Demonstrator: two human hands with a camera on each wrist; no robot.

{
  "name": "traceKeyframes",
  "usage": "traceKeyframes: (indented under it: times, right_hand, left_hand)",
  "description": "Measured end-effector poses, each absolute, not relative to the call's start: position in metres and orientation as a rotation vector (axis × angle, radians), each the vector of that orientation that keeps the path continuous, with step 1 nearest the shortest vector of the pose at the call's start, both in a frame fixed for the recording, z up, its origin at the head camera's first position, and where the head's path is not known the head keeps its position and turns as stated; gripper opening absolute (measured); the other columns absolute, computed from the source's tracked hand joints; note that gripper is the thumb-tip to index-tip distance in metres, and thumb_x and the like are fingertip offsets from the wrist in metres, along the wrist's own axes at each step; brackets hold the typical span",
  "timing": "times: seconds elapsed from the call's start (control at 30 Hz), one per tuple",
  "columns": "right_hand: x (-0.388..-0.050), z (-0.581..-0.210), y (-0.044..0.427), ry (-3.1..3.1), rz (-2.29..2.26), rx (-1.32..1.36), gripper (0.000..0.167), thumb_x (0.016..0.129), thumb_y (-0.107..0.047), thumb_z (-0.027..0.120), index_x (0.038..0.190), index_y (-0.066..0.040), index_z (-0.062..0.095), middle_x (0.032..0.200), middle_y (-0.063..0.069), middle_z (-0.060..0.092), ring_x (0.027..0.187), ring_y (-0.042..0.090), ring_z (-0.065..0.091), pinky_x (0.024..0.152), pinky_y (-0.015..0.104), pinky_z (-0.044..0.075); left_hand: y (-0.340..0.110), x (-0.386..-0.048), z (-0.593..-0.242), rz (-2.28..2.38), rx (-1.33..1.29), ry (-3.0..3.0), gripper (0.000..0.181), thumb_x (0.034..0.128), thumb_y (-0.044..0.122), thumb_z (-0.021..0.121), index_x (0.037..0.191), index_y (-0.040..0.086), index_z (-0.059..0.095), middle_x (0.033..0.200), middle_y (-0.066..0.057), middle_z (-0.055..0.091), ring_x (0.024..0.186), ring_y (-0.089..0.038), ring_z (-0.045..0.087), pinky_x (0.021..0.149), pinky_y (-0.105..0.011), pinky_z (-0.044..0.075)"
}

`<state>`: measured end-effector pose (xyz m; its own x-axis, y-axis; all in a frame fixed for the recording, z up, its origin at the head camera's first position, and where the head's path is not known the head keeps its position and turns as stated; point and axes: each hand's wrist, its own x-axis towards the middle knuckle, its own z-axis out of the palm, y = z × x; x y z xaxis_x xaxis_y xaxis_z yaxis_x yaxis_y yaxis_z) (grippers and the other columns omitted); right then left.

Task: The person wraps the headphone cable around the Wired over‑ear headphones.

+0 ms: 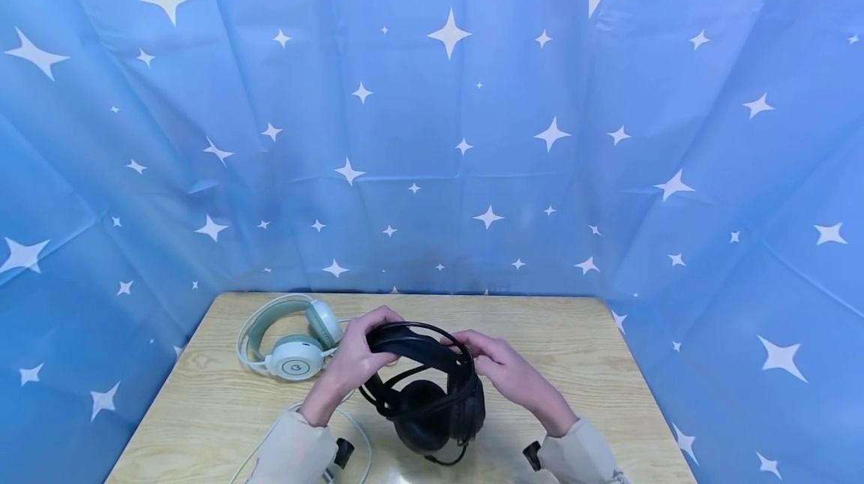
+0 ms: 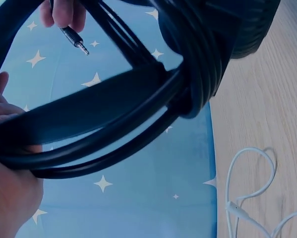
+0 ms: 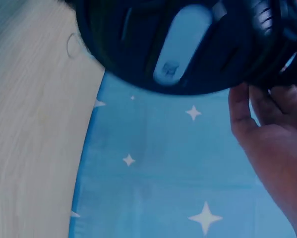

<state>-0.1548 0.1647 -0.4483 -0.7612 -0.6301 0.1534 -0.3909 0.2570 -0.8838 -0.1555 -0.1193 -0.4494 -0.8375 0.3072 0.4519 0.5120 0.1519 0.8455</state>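
Note:
Black over-ear headphones (image 1: 421,413) are held up above the front middle of the table. My left hand (image 1: 355,353) grips their headband (image 2: 89,106), thumb on one side and fingers on the other. A black cable (image 2: 203,64) is wound in several loops around one side. In the left wrist view, my right hand (image 1: 509,373) pinches the cable end just behind a black audio plug (image 2: 75,37), whose metal tip points down and right. In the right wrist view, an ear cup (image 3: 128,59) hides those fingertips. A thin microphone boom (image 1: 451,461) hangs below the cups.
A white and green headset (image 1: 295,360) lies at the table's left rear. Its pale cable (image 1: 358,428) trails toward the front, passing near my left sleeve. The wooden table (image 1: 574,349) ends at a blue curtain (image 1: 432,131) with white stars.

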Motion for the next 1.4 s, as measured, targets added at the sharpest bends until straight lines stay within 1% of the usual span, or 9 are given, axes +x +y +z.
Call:
traceKeyframes:
  times: [0.13, 0.3, 0.5, 0.6, 0.87, 0.93, 1.07, 1.17, 1.4]
  right_hand:
    - [-0.152, -0.451, 0.161, 2.229, -1.597, -0.882, 0.04, 0.103, -0.004, 0.043, 0.14, -0.003, 0.057, 0.134, 0.015, 0.062, 0.116, 0.018, 0.061, 0.095, 0.029, 0.048]
    - [-0.152, -0.455, 0.155, 2.37, -1.58, -0.865, 0.027, 0.108, -0.019, 0.05, 0.13, -0.01, 0.063, 0.128, 0.007, 0.057, 0.11, 0.019, 0.055, 0.093, 0.03, 0.046]
    - [-0.156, -0.461, 0.149, 2.562, -1.426, -0.836, 0.016, 0.107, -0.033, 0.055, 0.107, -0.023, 0.067, 0.106, -0.005, 0.062, 0.093, 0.014, 0.057, 0.08, 0.031, 0.047]
    - [-0.158, -0.466, 0.148, 2.638, -1.366, -0.835, 0.016, 0.106, -0.036, 0.056, 0.105, -0.027, 0.068, 0.101, -0.011, 0.063, 0.091, 0.011, 0.06, 0.08, 0.031, 0.049]
    - [-0.161, -0.477, 0.155, 2.629, -1.376, -0.838, 0.018, 0.107, -0.032, 0.055, 0.108, -0.021, 0.07, 0.096, -0.009, 0.065, 0.093, 0.01, 0.062, 0.083, 0.031, 0.05]
    - [-0.161, -0.477, 0.157, 2.594, -1.391, -0.84, 0.02, 0.108, -0.03, 0.054, 0.113, -0.02, 0.07, 0.104, -0.007, 0.068, 0.1, 0.012, 0.065, 0.087, 0.033, 0.052]
    - [-0.159, -0.478, 0.163, 2.486, -1.442, -0.799, 0.03, 0.109, -0.029, 0.051, 0.135, -0.02, 0.064, 0.128, -0.001, 0.068, 0.118, 0.021, 0.063, 0.095, 0.038, 0.051]
    - [-0.158, -0.479, 0.166, 2.423, -1.473, -0.757, 0.034, 0.109, -0.029, 0.052, 0.141, -0.02, 0.059, 0.133, 0.001, 0.063, 0.12, 0.023, 0.061, 0.094, 0.037, 0.05]
    - [-0.16, -0.485, 0.166, 2.315, -1.61, -0.786, 0.021, 0.11, -0.021, 0.048, 0.12, -0.007, 0.06, 0.109, 0.011, 0.059, 0.098, 0.018, 0.056, 0.087, 0.028, 0.046]
  left_hand:
    - [-0.116, -0.155, -0.449, -1.721, -0.746, -2.26, 0.037, 0.0704, -0.006, 0.073, 0.105, 0.008, 0.071, 0.091, -0.001, 0.071, 0.083, -0.012, 0.063, 0.082, -0.024, 0.047]
    - [-0.112, -0.155, -0.447, -1.67, -0.687, -2.264, 0.035, 0.0711, -0.003, 0.074, 0.104, 0.009, 0.073, 0.09, 0.002, 0.072, 0.083, -0.012, 0.065, 0.083, -0.025, 0.048]
    - [-0.109, -0.157, -0.448, -1.648, -0.647, -2.277, 0.032, 0.0733, -0.001, 0.075, 0.103, 0.011, 0.073, 0.089, 0.003, 0.072, 0.081, -0.011, 0.064, 0.08, -0.026, 0.049]
    - [-0.108, -0.158, -0.45, -1.632, -0.623, -2.298, 0.031, 0.0732, 0.0, 0.076, 0.102, 0.012, 0.074, 0.088, 0.004, 0.072, 0.081, -0.011, 0.064, 0.079, -0.026, 0.049]
    - [-0.105, -0.161, -0.45, -1.646, -0.553, -2.352, 0.029, 0.073, 0.001, 0.077, 0.1, 0.012, 0.074, 0.086, 0.004, 0.07, 0.078, -0.011, 0.062, 0.077, -0.027, 0.048]
    - [-0.104, -0.162, -0.45, -1.671, -0.535, -2.359, 0.028, 0.0735, 0.001, 0.077, 0.1, 0.01, 0.074, 0.086, 0.003, 0.07, 0.078, -0.011, 0.062, 0.076, -0.028, 0.048]
    - [-0.104, -0.165, -0.448, -1.741, -0.456, -2.371, 0.028, 0.0746, 0.002, 0.078, 0.101, 0.008, 0.074, 0.088, 0.001, 0.069, 0.08, -0.013, 0.061, 0.079, -0.028, 0.047]
    - [-0.104, -0.167, -0.448, -1.782, -0.399, -2.382, 0.026, 0.0754, 0.002, 0.078, 0.101, 0.007, 0.074, 0.088, 0.0, 0.068, 0.082, -0.014, 0.061, 0.081, -0.028, 0.046]
    - [-0.102, -0.171, -0.447, -1.844, -0.39, -2.393, 0.022, 0.077, 0.004, 0.079, 0.098, 0.006, 0.073, 0.086, 0.0, 0.068, 0.08, -0.015, 0.061, 0.08, -0.029, 0.046]
